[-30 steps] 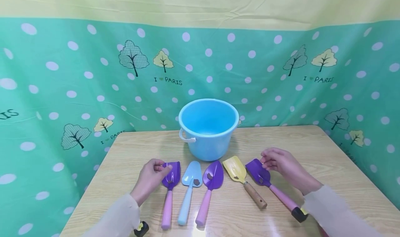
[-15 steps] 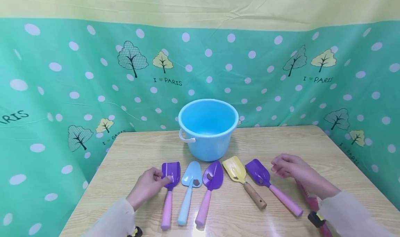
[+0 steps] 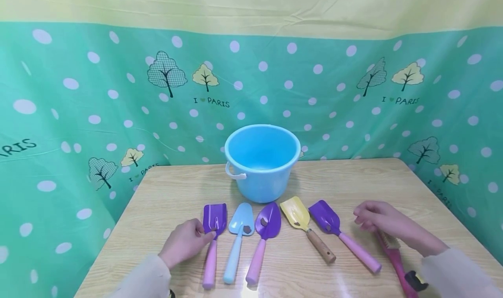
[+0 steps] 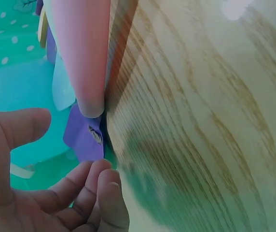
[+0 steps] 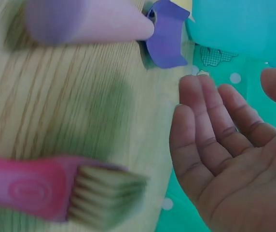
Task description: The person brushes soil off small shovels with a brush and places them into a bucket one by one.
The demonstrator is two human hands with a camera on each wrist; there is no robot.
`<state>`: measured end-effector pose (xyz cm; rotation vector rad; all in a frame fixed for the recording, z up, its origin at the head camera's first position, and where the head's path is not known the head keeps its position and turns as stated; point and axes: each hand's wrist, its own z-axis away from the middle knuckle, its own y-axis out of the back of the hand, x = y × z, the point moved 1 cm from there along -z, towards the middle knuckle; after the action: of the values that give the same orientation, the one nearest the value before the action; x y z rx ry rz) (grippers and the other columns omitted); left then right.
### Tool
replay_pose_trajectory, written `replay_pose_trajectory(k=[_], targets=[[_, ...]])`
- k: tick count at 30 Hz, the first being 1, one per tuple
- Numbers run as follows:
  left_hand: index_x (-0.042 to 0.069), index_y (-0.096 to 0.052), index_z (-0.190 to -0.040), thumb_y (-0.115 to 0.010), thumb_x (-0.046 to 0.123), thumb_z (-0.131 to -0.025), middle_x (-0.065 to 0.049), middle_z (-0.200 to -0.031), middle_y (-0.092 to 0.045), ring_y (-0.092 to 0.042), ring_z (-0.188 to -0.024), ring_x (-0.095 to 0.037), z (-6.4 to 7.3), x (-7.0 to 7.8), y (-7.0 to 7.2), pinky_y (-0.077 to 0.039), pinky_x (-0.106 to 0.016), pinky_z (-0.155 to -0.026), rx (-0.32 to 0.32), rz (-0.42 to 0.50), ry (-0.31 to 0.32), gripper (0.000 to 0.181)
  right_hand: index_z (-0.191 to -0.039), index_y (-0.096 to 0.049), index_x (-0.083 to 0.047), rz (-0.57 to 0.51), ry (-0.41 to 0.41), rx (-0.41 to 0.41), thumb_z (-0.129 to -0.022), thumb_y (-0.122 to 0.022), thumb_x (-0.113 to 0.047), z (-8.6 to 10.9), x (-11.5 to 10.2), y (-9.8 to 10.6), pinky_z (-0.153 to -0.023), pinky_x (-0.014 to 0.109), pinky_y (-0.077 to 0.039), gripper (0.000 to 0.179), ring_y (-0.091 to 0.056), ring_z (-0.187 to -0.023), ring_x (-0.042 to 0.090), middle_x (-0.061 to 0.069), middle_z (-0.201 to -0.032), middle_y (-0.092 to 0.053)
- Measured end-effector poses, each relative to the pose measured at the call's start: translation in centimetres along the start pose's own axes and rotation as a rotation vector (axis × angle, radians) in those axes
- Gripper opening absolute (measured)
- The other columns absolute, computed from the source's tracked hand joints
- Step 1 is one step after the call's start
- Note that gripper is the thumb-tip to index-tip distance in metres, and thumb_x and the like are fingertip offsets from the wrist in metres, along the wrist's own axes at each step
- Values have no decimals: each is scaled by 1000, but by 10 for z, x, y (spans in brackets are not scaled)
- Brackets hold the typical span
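Note:
My left hand (image 3: 186, 241) hovers at the left side of a purple flat-bladed hand shovel (image 3: 215, 215) with a pink handle. In the left wrist view its fingers are relaxed, with a gap between thumb and fingertips and nothing held. My right hand (image 3: 387, 221) is over the bristle end of a pink-handled brush (image 3: 397, 265), partly covering it in the head view. Its fingers are loosely bent and empty in the right wrist view. Left of it lies another purple shovel (image 3: 325, 216) with a pink handle.
Between the hands lie a light blue trowel (image 3: 241, 224), a purple pointed trowel (image 3: 271, 221) and a yellow shovel (image 3: 295, 213) with a wooden handle. Small brown patches show on the blades. A blue bucket (image 3: 261, 186) stands behind them on the wooden table (image 3: 173, 184).
My right hand has moved right, from the right purple shovel's blade to over the brush. My left hand has drawn slightly back toward me along the left purple shovel. The tools lie where they were.

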<state>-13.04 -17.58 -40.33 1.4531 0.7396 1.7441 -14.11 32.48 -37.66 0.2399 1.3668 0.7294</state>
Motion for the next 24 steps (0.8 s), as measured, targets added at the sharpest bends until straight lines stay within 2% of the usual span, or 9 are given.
replay_pose_trajectory(k=[9, 16, 24], targets=[[5, -60, -87, -72, 37, -81, -2, -70, -55, -50, -62, -17, -1, 1, -2, -42, -30, -54, -17, -32, -10, 35, -115, -56, 7, 156, -41, 22, -99, -49, -33, 16, 1, 13, -67, 33, -52, 44, -61, -83, 22, 10, -94, -64], [9, -57, -80, -71, 36, -81, -2, -68, -54, -49, -61, -17, -2, 0, -4, -41, -30, -55, -39, -35, 19, 30, -106, -62, -1, 336, 20, 56, -100, -49, -32, 28, 12, 28, -66, 30, -49, 34, -60, -88, 22, 5, -97, -65], [12, -54, -73, -72, 35, -80, -1, -63, -52, -47, -57, -16, -2, -1, -11, -38, -30, -52, -31, -52, -1, 30, -103, -62, -1, 466, -89, 57, -99, -49, -36, 39, 30, 38, -65, 36, -48, 37, -60, -87, 25, 6, -95, -64]])
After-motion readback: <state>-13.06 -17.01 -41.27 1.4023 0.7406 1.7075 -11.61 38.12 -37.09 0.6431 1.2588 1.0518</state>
